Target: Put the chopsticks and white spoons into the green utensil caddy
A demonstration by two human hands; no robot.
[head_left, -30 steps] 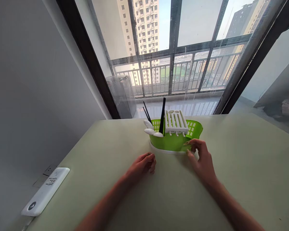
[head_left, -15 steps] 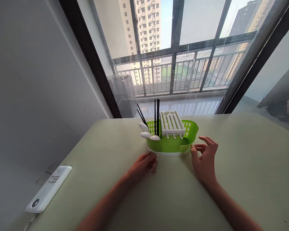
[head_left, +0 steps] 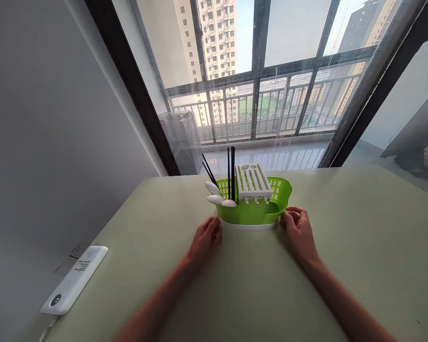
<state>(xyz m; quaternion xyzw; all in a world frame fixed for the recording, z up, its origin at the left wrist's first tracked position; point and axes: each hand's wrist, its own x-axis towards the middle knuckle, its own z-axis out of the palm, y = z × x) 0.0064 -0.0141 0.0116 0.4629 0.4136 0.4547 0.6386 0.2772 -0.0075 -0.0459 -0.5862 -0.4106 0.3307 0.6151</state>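
Note:
A green plastic utensil holder (head_left: 251, 216) on a white base tray (head_left: 251, 227) stands at the far side of the table. Black chopsticks (head_left: 233, 173) and several white spoons (head_left: 215, 199) stick out of its left part. Across its middle lies a white slotted rack (head_left: 254, 183) with small hooks along the front. My left hand (head_left: 206, 237), fingers curled, is at the tray's left front end. At the right end, my right hand (head_left: 298, 232) has its fingers closed against the holder's lower edge. The fingertips of both hands are partly hidden.
The pale green table (head_left: 157, 218) reaches back to a glass door and a railed balcony. A white power strip (head_left: 74, 280) with a cable lies at the left edge, beside a grey wall (head_left: 50, 142).
My right hand has closed from a spread pose and moved in against the holder's right end. My left hand has shifted left and slightly up to the tray's left end.

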